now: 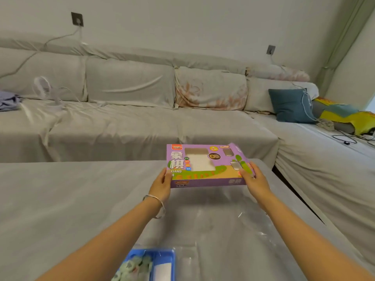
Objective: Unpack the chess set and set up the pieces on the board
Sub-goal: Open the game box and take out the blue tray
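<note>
Fan (pixel 43 88) stands far left on the covered sofa and has no part in this. At the near edge a blue tray (pixel 171 258) lies on the surface (pixel 60 199), holding pale green pieces (pixel 138 264). The left hand (pixel 161 184) grips the left end of the purple chess box (pixel 213 182), fingers curled round its edge. The box hangs just above the far part of the surface, slightly tilted, beyond a clear plastic sheet (pixel 223 230) (whether that is the board I cannot tell). The right hand (pixel 254 183) pinches the right end, thumb on top. With the tray already out, the box looks ready to be put aside. Carry it level with both grips even, and set it down far off the sheet, leaving room for the pieces.
</note>
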Demonstrator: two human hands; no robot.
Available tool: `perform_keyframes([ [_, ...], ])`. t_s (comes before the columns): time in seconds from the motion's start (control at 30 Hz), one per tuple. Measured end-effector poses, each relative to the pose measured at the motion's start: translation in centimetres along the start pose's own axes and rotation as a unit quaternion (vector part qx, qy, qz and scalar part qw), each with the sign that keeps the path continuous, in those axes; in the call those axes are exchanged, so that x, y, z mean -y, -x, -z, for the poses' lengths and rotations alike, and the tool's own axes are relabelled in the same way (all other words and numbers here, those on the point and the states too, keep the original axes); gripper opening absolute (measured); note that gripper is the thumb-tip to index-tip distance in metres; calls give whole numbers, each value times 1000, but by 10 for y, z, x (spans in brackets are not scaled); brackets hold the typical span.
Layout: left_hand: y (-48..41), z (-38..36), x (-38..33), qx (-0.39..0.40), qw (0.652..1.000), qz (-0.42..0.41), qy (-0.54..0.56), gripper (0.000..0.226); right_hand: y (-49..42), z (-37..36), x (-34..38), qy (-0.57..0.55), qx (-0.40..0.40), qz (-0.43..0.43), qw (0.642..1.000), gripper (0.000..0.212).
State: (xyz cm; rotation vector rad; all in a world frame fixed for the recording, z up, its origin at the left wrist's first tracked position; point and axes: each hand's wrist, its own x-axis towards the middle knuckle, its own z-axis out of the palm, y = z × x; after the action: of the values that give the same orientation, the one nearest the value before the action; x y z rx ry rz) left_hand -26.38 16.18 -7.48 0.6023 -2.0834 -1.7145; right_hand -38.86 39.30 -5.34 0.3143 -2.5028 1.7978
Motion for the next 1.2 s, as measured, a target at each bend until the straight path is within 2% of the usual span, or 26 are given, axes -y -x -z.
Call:
perform_keyframes([
  [0.07, -21, -14, 23, 29, 993, 16, -115, 49, -20, 1, -24, 103, 4, -13, 995, 51],
  [0.13, -36, -20, 47, 66, 955, 64, -282, 51, -34, -1, -48, 233, 29, -48, 971, 58],
  [0.2, -36, -24, 61, 79, 925, 96, -359, 50, -36, -4, -71, 316, 56, -60, 945, 57],
  [0.33, -31, -26, 73, 78, 920, 78, -377, 53, -32, -9, -100, 339, 62, -41, 938, 63],
  [0.47, -31, -17, 75, 92, 928, 80, -351, 57, -29, -11, -90, 403, 57, 3, 913, 63],
  [0.53, -19, -6, 73, 103, 927, 91, -350, 60, -13, -19, -75, 367, 42, 66, 927, 58],
  [0.6, 2, 11, 68, 112, 920, 74, -368, 62, 16, -31, -56, 273, 63, 111, 953, 48],
  [0.67, 35, 34, 59, 101, 918, 18, -382, 62, 61, -46, -37, 149, 112, 97, 978, 40],
  [0.73, 71, 63, 53, 91, 925, -51, -365, 68, 114, -56, -22, 86, 172, 54, 980, 36],
  [0.8, 107, 90, 52, 126, 914, -70, -380, 91, 162, -64, -18, 85, 222, 32, 971, 39],
  [0.87, 138, 108, 63, 176, 874, -54, -450, 112, 202, -71, -17, 93, 250, 18, 964, 49],
  [0.93, 161, 121, 75, 194, 842, -39, -502, 118, 230, -77, -21, 118, 250, 6, 961, 60],
  [0.97, 170, 125, 80, 185, 837, -39, -514, 118, 239, -79, -22, 138, 242, 6, 961, 62],
  [1.03, 186, 132, 87, 147, 845, -39, -513, 119, 252, -79, -23, 207, 232, 16, 950, 62],
  [1.1, 197, 136, 90, 112, 873, -19, -475, 110, 259, -79, -23, 292, 236, 38, 926, 70],
  [1.13, 201, 136, 90, 98, 894, 1, -438, 102, 260, -79, -22, 311, 239, 40, 919, 73],
  [1.2, 203, 135, 90, 47, 951, 29, -303, 97, 260, -83, -17, 280, 229, 10, 932, 64],
])
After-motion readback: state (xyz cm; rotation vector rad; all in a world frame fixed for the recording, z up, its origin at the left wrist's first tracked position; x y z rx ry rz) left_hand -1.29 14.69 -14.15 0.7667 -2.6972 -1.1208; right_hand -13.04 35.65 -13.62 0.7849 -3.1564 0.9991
